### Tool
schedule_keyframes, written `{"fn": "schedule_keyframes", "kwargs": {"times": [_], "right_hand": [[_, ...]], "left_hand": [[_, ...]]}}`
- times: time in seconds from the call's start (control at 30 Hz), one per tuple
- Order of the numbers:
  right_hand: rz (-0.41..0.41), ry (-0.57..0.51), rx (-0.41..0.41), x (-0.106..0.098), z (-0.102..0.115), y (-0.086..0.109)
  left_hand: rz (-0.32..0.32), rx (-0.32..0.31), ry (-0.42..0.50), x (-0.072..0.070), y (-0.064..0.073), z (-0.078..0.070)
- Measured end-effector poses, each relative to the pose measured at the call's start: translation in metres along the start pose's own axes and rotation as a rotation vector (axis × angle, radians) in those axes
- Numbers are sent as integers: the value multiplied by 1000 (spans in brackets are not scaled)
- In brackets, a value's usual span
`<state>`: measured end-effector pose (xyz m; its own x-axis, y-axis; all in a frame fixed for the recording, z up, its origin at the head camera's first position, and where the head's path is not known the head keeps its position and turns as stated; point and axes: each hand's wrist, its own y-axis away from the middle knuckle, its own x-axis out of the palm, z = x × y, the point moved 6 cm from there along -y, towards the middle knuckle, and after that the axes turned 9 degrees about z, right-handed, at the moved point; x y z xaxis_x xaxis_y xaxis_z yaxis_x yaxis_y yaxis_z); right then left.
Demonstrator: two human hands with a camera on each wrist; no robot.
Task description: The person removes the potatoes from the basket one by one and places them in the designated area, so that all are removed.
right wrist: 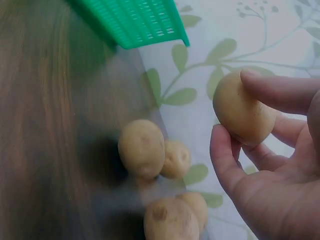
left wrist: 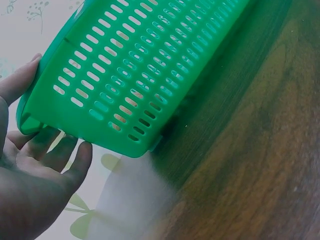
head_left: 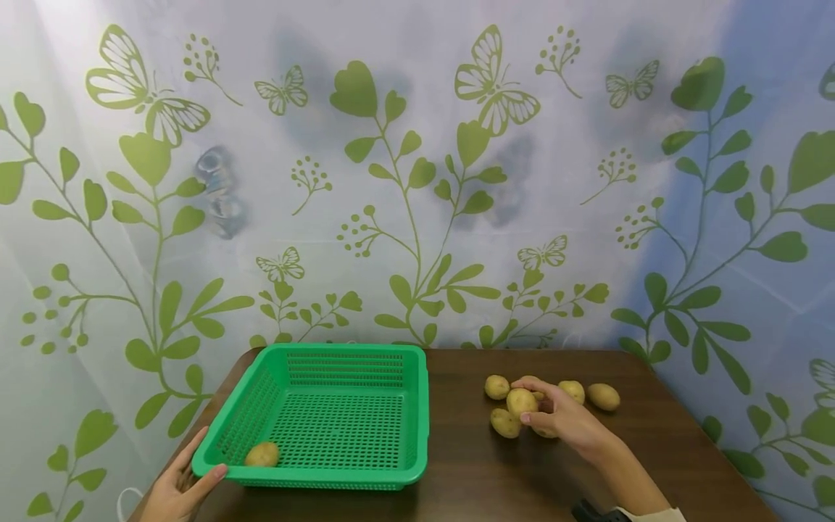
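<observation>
My right hand (head_left: pixel 566 417) pinches a potato (head_left: pixel 522 403) between thumb and fingers, held over a loose group of potatoes on the table. The right wrist view shows the held potato (right wrist: pixel 243 107) lifted apart from the others. At the near left corner of a green plastic basket (head_left: pixel 422 406), my left hand (head_left: pixel 179 482) grips the rim, thumb on top and fingers underneath, as the left wrist view shows. Inside the basket, one potato (head_left: pixel 262 454) lies in the near left corner. Some potatoes are partly hidden behind my right hand.
Several potatoes rest on the brown wooden table (head_left: pixel 457 464), among them one at the far right (head_left: pixel 604 396) and one nearer the basket (head_left: pixel 497 387). A curtain (head_left: pixel 417 217) printed with green leaves and butterflies hangs right behind the table's back edge.
</observation>
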<state>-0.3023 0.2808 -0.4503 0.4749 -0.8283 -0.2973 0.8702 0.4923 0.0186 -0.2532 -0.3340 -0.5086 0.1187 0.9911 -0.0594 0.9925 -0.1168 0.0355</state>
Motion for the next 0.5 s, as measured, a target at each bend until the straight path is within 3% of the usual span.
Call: {"fn": "schedule_keyframes", "kwargs": {"times": [0.3,0.5], "right_hand": [[-194,-42,49,-20,-25,33],[-275,-167,25,-29,-38,54]], "left_hand": [[-9,40,39,-5,1,5],[-23,-15,-29,-5,-3,5]]}}
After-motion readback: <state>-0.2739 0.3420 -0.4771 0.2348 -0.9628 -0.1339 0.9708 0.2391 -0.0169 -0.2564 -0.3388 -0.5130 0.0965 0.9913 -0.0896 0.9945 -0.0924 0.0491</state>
